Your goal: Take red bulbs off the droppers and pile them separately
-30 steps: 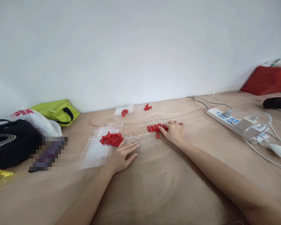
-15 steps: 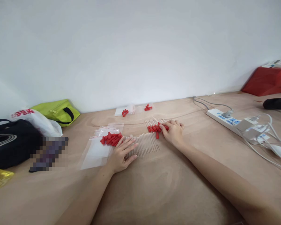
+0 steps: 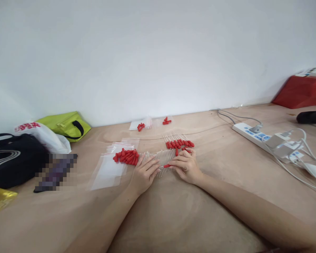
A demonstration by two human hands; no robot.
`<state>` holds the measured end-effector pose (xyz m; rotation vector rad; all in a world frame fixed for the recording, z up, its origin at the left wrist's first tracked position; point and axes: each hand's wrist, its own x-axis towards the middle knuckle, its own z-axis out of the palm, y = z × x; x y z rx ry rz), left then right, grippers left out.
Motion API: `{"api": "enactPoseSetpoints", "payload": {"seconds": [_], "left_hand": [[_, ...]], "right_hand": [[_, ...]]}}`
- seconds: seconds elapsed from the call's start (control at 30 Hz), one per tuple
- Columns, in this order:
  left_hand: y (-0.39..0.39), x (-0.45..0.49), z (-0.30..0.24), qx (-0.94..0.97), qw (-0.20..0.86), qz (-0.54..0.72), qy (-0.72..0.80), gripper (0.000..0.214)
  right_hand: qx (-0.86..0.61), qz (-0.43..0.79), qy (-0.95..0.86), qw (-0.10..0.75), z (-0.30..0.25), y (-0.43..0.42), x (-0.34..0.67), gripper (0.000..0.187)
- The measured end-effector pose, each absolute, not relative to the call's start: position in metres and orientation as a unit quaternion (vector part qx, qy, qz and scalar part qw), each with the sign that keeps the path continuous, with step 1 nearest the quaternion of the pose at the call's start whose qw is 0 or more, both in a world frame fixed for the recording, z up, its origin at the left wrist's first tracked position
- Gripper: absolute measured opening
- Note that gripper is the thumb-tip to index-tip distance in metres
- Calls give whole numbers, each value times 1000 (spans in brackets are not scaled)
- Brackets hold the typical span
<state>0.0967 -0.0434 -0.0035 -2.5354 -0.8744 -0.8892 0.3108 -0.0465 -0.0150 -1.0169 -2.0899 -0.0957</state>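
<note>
My left hand lies with its fingers spread on the left end of a row of thin clear tubes on the wooden table. My right hand meets it from the right, fingertips pinched on a small red cap at the tubes' near edge. A loose pile of red caps lies just left of my left hand, on clear zip bags. Another line of red caps sits on a second row of tubes just beyond my right hand.
Two small bags with red caps lie by the wall. A green pouch, a white plastic bag and a black bag sit at left. A white power strip with cables and a red box are at right.
My right hand left the far line of red caps and came toward me to the near row of tubes, carrying one red cap. My left hand shifted slightly right.
</note>
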Motion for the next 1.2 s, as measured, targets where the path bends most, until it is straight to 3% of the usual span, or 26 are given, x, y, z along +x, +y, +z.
{"api": "enactPoseSetpoints", "payload": {"seconds": [0.47, 1.07, 1.2], "left_hand": [[-45, 102, -5, -890, 133, -337, -275, 19], [-49, 100, -3, -895, 125, -349, -248, 14], [-49, 90, -2, -876, 130, -372, -279, 13]], "right_hand": [[-372, -124, -842, 371, -17, -48, 305, 16], [-333, -73, -854, 393, -11, -56, 311, 17], [-389, -61, -830, 395, -13, -51, 329, 18]]}}
